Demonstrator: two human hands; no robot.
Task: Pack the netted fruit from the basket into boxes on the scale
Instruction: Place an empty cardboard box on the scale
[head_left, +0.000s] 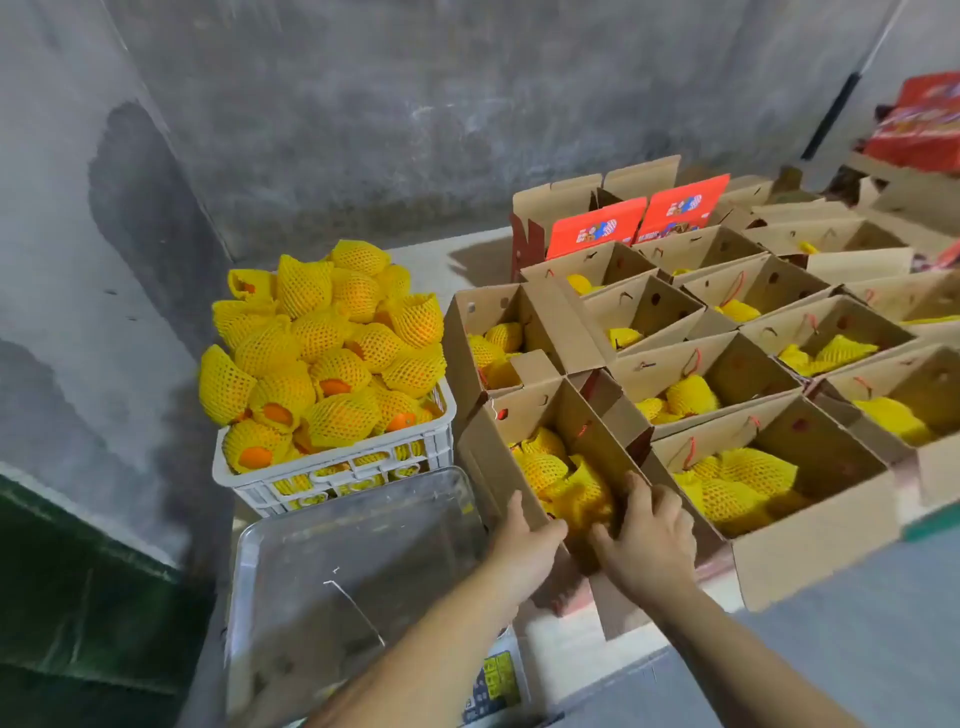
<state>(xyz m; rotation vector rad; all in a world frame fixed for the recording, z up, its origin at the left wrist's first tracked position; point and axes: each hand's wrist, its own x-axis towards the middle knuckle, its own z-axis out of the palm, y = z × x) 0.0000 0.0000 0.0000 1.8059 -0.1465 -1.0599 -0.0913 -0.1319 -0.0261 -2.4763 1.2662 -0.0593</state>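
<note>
Here, both hands (587, 545) apparently gripping box (524, 426)

Matt brown cardboard boxes (810, 551), soft yellow foam-net fruit sleeves (322, 338), a white slotted plastic basket (343, 467), a glossy steel tray (353, 571), rough grey concrete wall (363, 104).

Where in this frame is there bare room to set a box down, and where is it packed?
Free: the scale tray, bare between the basket and the box both hands hold, left hand, right hand. Crowded: open boxes edge to edge on the right; fruit heaps above the basket's rim.
</note>
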